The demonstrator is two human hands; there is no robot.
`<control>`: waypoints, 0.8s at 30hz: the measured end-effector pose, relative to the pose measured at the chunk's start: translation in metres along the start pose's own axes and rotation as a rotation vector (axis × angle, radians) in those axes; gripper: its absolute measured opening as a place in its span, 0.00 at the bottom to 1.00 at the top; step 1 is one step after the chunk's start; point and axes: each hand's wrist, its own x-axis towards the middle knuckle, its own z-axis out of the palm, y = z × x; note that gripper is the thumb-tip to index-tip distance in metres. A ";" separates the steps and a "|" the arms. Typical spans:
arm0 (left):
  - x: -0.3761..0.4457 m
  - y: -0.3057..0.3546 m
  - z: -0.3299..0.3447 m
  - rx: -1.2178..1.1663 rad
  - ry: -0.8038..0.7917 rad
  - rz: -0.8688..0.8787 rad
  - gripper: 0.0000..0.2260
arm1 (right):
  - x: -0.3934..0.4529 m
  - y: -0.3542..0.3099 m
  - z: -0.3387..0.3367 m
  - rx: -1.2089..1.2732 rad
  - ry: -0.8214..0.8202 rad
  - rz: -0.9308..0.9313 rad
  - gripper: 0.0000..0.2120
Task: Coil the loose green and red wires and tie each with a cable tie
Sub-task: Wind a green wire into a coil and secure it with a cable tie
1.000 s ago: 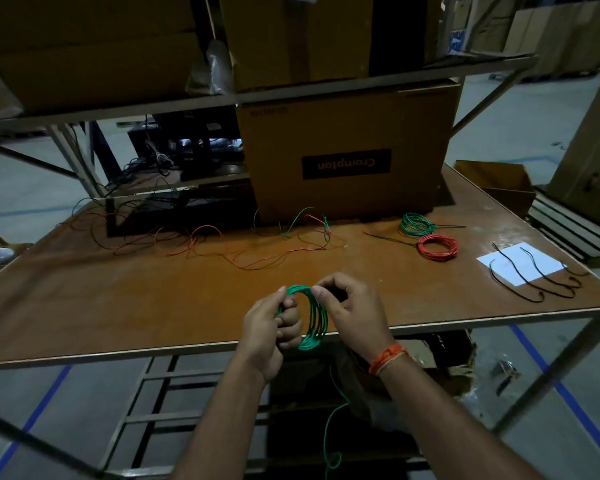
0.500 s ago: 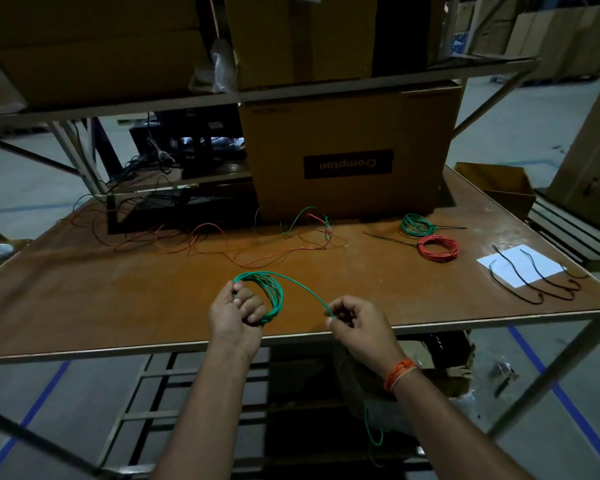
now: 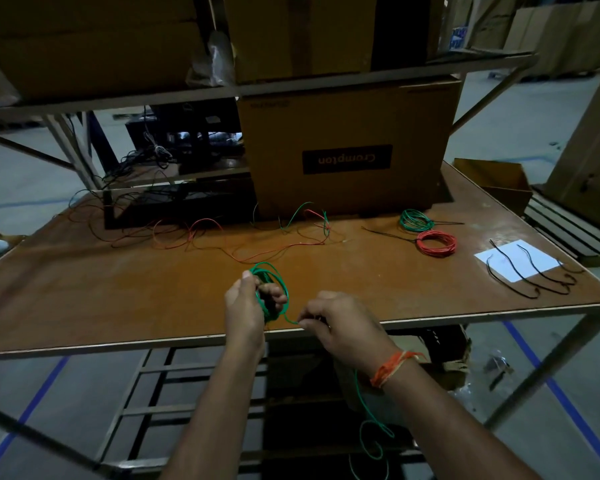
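**Green wire half coiled over a brown worktable**

Head view: a brown table (image 3: 118,289) stands on a grey floor with blue tape lines, under a shelf of cardboard boxes; one box (image 3: 347,150) reads "Crompton" upside down. On it lie two tied coils, one green (image 3: 414,220), one red (image 3: 436,243), loose wires (image 3: 222,237), and three black cable ties (image 3: 530,271) across white paper. The left hand (image 3: 245,306) grips the green wire coil (image 3: 271,292) above the near edge; the right hand (image 3: 340,322) pinches its trailing strand.
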 end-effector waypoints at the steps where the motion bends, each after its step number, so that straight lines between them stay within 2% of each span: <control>1: -0.003 0.001 0.002 0.039 -0.021 0.023 0.15 | 0.001 -0.003 -0.001 0.010 -0.011 -0.013 0.05; 5: -0.008 0.000 0.002 0.285 -0.090 0.113 0.18 | 0.002 -0.010 -0.007 0.072 -0.020 -0.067 0.04; 8: -0.008 -0.006 -0.001 0.527 -0.108 0.265 0.19 | 0.004 -0.015 -0.017 0.213 -0.019 -0.066 0.03; 11: -0.013 -0.006 0.000 0.645 -0.104 0.357 0.18 | 0.005 -0.019 -0.031 0.342 -0.055 -0.069 0.08; 13: -0.011 -0.006 0.000 0.623 -0.156 0.334 0.18 | 0.007 -0.018 -0.037 0.342 -0.024 -0.081 0.07; 17: -0.010 -0.009 0.000 0.502 -0.305 0.185 0.16 | 0.016 -0.009 -0.032 0.321 0.143 -0.051 0.07; 21: -0.014 -0.009 -0.001 0.443 -0.457 0.108 0.17 | 0.020 0.003 -0.025 0.273 0.290 0.017 0.08; 24: -0.017 -0.005 0.000 0.360 -0.508 0.021 0.16 | 0.019 0.013 -0.019 0.339 0.261 0.095 0.07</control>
